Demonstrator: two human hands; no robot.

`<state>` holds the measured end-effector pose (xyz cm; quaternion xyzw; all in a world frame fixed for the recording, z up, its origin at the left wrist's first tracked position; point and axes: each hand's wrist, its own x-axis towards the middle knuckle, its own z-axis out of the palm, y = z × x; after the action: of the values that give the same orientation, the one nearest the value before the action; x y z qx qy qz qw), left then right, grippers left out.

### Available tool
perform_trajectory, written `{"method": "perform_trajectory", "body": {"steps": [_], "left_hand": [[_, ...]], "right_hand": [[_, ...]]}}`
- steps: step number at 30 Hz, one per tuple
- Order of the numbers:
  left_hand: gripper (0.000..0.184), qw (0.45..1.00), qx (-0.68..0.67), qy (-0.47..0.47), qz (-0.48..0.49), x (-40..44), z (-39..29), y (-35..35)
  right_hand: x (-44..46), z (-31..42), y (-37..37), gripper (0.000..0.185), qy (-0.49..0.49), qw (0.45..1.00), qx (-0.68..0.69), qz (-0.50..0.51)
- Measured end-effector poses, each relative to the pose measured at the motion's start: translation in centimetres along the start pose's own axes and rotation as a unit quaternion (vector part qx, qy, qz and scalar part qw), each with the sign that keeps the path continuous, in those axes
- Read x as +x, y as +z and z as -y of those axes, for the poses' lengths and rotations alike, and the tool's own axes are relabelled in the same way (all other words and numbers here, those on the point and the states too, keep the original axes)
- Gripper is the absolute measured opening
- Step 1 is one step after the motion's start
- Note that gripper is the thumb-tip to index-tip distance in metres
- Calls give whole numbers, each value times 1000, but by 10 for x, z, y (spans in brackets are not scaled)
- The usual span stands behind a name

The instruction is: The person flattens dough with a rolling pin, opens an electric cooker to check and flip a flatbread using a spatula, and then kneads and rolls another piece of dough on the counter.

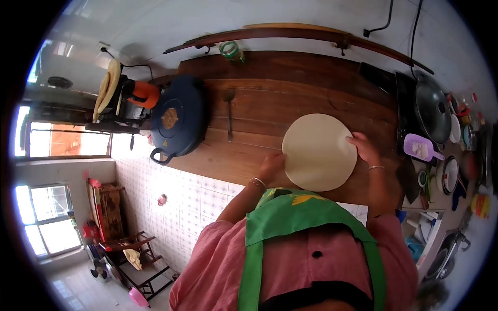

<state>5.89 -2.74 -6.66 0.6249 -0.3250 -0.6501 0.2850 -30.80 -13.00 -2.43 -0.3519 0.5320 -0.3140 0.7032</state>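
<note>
Round pale sheet (320, 152) on brown wooden table (259, 111) — tiled floor (176, 199) alongside.

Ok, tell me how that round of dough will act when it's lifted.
The dough will probably flop and sag, being broad and thin. It looks light for its width, for the same reason. Lifted from one edge, it might stretch; the left grip and right grip at opposite edges should spread the load.

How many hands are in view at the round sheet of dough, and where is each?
2. The left hand is at the left edge of the dough sheet; the right hand is at its right edge.
</note>
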Motion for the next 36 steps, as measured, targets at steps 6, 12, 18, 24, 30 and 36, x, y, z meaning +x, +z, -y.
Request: {"method": "perform_trajectory", "body": {"steps": [6,12,18,24,30,36], "left_hand": [[39,965,-205,-93,135,-20,-42,18],[49,918,-356,-103,140,-7,-28,35],[44,941,-329,-28,78,40,-53,-3],[44,979,-182,-43,80,61,-56,-33],[45,952,-252,-124,124,-8,3,12],[35,974,-223,-3,26,30,-30,-36]], "right_hand": [[45,-7,-14,39,67,994,50,71],[77,22,20,37,41,984,-86,148],[86,22,2,35,34,993,-1,112],[60,6,2,36,52,996,31,72],[12,-32,9,40,105,987,107,50],[-13,-67,32,33,82,973,213,28]]}}
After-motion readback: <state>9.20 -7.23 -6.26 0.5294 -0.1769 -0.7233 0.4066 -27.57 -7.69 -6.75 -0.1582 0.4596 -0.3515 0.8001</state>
